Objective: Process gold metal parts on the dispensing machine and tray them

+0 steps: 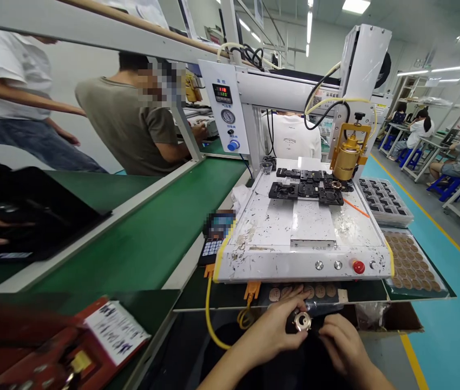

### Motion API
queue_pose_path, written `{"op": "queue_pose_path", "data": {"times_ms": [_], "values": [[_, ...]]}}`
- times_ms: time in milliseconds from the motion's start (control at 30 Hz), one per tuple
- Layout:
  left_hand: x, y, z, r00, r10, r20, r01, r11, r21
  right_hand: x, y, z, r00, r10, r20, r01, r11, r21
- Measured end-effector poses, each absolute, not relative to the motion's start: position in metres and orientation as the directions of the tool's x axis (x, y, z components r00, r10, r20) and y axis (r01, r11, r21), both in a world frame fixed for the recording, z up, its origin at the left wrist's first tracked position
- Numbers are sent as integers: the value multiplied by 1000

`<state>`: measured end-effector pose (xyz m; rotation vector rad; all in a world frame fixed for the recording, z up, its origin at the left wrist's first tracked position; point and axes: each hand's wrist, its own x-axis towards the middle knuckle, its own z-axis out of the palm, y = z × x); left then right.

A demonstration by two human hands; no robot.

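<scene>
Near the bottom centre, my left hand (284,322) holds a small round watch case (302,322) with a gold-coloured rim between thumb and fingers. Just right of it is my right hand (341,338), its fingers curled and pressed together; whatever they hold, if anything, is too small to make out. Beyond my hands stands a white bench machine (270,225) with black fixtures (307,189) on its bed and a gold cylindrical head (346,160) above their right end. Round brown discs (320,291) lie under the machine's front edge.
A tray of brown discs (412,262) and a clear compartment tray (384,200) are on the right. A cardboard box (404,317) sits below. Left are a green conveyor (165,216), a keypad device (214,244), a yellow cable (209,314) and red equipment (31,346). People work nearby.
</scene>
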<state>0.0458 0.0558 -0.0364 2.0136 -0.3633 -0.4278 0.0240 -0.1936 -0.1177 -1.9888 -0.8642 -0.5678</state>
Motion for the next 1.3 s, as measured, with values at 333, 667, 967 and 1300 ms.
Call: {"op": "queue_pose_path", "data": {"times_ms": [333,667,967,1300], "values": [[31,33,-43,971,-222,93,-178,-402,898,17,-214,-47,990,9,142,140,-237,-961],[-6,29,-7,927,-207,-313,375,476,796,18,-187,3,972,178,-154,-180,138,-974],[-22,29,4,921,-208,-331,389,563,729,18,-188,1,952,229,-202,-232,115,-966],[-32,29,12,941,-180,-287,332,653,680,11,-200,-2,874,394,-284,-376,179,-909]]}}
